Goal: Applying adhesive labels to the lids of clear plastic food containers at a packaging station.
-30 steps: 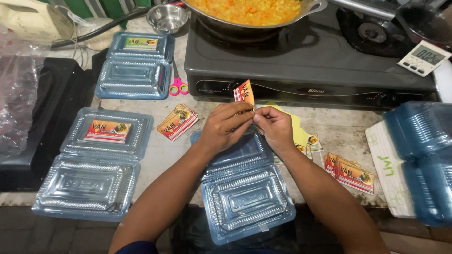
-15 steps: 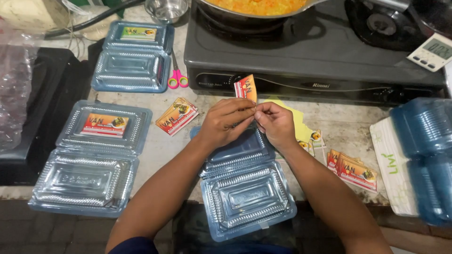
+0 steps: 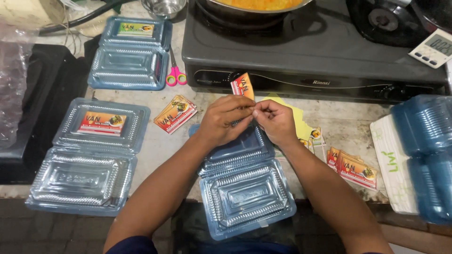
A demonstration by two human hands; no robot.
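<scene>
Both hands unmoved since a second ago: left hand [image 3: 225, 120] and right hand [image 3: 275, 120] fingers are pinching the orange sticker [image 3: 243, 86], open clear container [image 3: 242, 181] sitting just below them.

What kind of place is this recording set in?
Probably a small home or stall kitchen packing takeaway food: a gas stove carries a pan of yellow-orange food, open clear clamshell boxes lie on the counter, and both hands hold a small printed label.
</scene>
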